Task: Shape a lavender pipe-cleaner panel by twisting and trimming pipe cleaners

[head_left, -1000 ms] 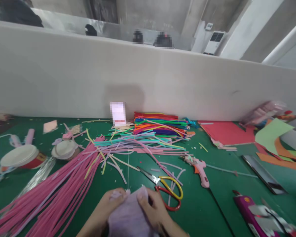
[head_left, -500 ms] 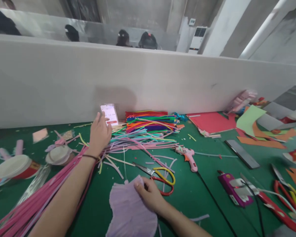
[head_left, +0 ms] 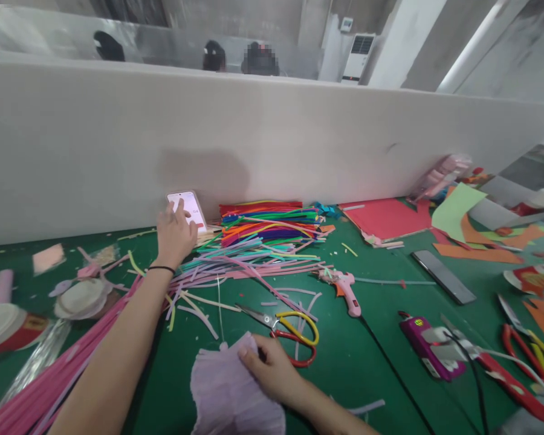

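Nearly upright phone (head_left: pixel 189 207); splayed left hand (head_left: pixel 174 234) touches it; right hand (head_left: pixel 272 371) pinches lilac paper (head_left: pixel 224 396).

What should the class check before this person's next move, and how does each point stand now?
1. Left hand touching the phone screen: ok.
2. Right hand holding the lilac paper: ok.
3. Scissors lying close by the right hand: ok.
4. Glue gun lying apart from both hands: ok.
5. Glue gun nozzle hot or cold: cannot tell.
6. What the phone screen shows: cannot tell.
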The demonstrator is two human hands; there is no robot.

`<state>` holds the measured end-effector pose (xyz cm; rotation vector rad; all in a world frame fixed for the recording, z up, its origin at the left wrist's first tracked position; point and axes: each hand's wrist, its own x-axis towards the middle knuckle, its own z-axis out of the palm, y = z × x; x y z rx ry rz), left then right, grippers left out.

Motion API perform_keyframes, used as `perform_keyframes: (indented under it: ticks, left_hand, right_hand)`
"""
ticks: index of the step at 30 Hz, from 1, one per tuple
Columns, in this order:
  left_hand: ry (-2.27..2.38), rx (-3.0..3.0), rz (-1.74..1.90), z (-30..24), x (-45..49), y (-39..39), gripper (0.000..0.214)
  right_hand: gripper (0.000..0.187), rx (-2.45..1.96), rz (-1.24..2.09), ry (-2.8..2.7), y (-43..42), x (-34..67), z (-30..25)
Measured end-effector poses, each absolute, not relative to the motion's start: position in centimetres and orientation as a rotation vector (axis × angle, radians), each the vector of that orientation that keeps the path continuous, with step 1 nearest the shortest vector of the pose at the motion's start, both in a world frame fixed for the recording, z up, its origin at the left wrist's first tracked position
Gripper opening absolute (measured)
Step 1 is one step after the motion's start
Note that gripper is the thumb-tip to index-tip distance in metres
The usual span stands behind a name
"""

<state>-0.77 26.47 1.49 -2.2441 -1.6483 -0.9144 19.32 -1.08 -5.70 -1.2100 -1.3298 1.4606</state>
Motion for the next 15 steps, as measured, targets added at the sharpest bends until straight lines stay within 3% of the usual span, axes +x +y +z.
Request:
perform_keyframes:
  ticks: [15]
  left_hand:
    - [-1.656,-2.365,-0.825,1.4,-2.2,23.6,0.063]
  right_hand:
    - [0.04,-1.238,1.414,-1.429,-1.5,20.3,-4.3]
